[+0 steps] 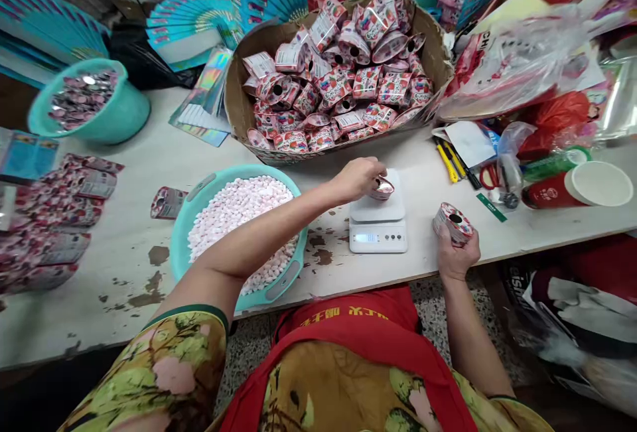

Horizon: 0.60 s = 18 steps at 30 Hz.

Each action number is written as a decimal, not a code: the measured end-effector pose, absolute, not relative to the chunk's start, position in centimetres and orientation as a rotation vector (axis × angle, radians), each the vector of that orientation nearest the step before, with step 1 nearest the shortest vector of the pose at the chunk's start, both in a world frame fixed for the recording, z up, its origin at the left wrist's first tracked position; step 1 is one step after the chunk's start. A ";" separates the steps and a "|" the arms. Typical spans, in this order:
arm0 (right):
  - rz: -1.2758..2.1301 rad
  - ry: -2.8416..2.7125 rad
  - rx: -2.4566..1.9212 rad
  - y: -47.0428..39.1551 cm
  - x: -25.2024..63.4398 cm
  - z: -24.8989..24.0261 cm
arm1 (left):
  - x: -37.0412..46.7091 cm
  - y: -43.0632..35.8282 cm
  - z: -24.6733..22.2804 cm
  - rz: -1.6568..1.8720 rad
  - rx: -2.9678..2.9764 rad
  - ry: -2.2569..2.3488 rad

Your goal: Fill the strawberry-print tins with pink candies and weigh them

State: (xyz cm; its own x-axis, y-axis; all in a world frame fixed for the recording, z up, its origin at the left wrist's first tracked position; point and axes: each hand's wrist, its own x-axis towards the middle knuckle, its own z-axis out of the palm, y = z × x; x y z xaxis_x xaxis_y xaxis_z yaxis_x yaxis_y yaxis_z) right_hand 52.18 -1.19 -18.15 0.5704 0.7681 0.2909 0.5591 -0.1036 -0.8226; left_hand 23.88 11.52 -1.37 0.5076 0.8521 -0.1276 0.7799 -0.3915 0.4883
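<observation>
One bench, pale and stained, carries the complete setup. At its rear stands an oval cardboard carton, filled with printed packets lying at mixed angles. Forward and to the left of the carton, a teal basin contains small, pale pink pellets. A teal bucket stands farther left and contains shiny round pieces.

Right of the basin, a white scale is positioned with its platform to the rear and its control panel facing the person. The display is lit; its figures are too blurred to read. Both hands are apart from each other. The left hand reaches across the basin, fingers closed on a first packet at the scale platform. Its visible oval end is widest from left to right; the fingers hide the remainder.

The right hand, near the front edge, grips a second packet. The end with the dark round hole points upward; the long axis of this oval end runs from upper left to lower right. A third packet lies on its side just left of the basin, holed end pointing left.
</observation>
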 end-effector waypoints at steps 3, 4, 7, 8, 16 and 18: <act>0.287 -1.106 -1.778 -1.2 52.2 -18.2 | 23.3 11.5 -1.5 0.274 2.189 1.343; 0.293 -1.105 -1.772 -1.2 52.2 -18.3 | 22.8 11.4 -1.4 0.318 2.126 1.335; 0.301 -1.105 -1.760 -1.1 52.1 -18.3 | 21.7 11.1 -1.0 0.476 1.897 1.358; 0.306 -1.105 -1.759 -1.1 52.1 -18.3 | 21.5 11.0 -0.8 0.505 1.859 1.382; 0.337 -1.055 -1.708 -0.8 51.9 -17.9 | 25.8 10.0 -1.3 0.087 2.193 1.509; 0.337 -1.039 -1.710 -0.8 51.8 -17.8 | 26.5 10.0 -1.3 0.002 2.231 1.489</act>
